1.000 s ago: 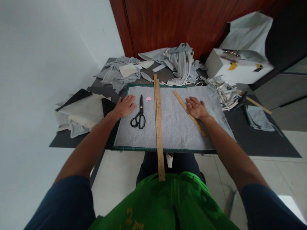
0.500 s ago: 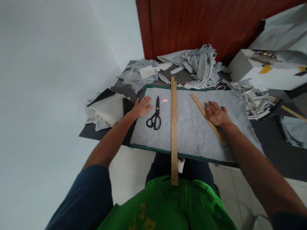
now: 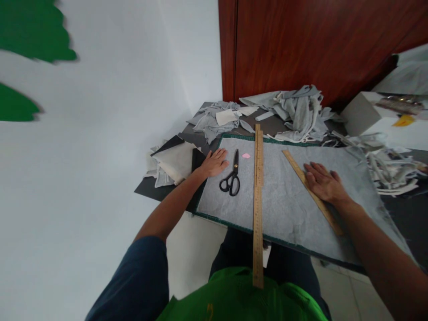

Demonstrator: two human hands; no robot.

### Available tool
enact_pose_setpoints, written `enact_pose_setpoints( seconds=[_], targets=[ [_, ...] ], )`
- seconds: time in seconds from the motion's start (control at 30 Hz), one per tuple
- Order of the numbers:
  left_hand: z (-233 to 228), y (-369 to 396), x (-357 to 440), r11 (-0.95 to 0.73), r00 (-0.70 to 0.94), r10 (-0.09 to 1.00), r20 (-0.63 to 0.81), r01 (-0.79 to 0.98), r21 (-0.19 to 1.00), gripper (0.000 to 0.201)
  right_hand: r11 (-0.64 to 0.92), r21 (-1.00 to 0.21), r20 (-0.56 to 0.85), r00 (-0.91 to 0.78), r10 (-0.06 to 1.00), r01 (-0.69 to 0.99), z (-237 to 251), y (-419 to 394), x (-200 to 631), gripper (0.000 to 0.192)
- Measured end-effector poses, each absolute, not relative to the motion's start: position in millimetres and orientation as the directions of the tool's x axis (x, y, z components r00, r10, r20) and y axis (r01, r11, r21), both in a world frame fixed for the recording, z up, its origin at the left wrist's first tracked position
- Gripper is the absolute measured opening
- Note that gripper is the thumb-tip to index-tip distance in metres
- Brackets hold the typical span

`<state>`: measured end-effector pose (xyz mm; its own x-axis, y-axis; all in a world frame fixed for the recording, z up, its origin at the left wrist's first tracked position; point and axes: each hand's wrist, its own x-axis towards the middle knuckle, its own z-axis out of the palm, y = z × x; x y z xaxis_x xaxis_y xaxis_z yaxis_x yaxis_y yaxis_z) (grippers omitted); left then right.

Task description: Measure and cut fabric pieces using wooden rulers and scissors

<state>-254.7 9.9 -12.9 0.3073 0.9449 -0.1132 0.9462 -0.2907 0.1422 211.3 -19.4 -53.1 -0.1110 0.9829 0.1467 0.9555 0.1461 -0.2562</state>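
Note:
A grey fabric sheet (image 3: 284, 200) lies flat over a green-edged cutting mat (image 3: 220, 220) on a dark table. My left hand (image 3: 214, 162) rests palm-down on the fabric's left edge, fingers spread, next to black scissors (image 3: 232, 180). My right hand (image 3: 324, 183) lies flat on the fabric, touching a short wooden ruler (image 3: 310, 189) set diagonally. A long wooden ruler (image 3: 257, 200) runs down the middle of the fabric and overhangs the near table edge. A small pink piece of chalk (image 3: 246, 155) sits beside the scissors' tip.
Piles of grey cloth scraps (image 3: 294, 111) crowd the far side of the table. Folded black and cream fabric (image 3: 174, 160) lies at the left end. A white box (image 3: 384, 118) and cut strips (image 3: 388, 167) are on the right. A wooden door (image 3: 301, 44) stands behind.
The view has swung left, so the table now sits further right in the picture. Both hands stay flat on the fabric in the same places.

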Motion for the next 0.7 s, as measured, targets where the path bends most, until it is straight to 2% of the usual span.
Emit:
enact_pose_setpoints(
  seconds=[0.2, 0.7],
  targets=[
    [-11, 8, -257, -0.285, 0.302, 0.948, -0.098, 0.946, 0.157, 0.066, 0.196, -0.253, 0.22, -0.141, 0.965, 0.947, -62, -17, 212, 0.064],
    [-10, 17, -250, -0.328, 0.334, 0.942, -0.024, 0.935, 0.135, 0.06, 0.212, -0.238, 0.248, -0.151, 0.957, 0.948, -65, -16, 212, 0.062]
  ],
)
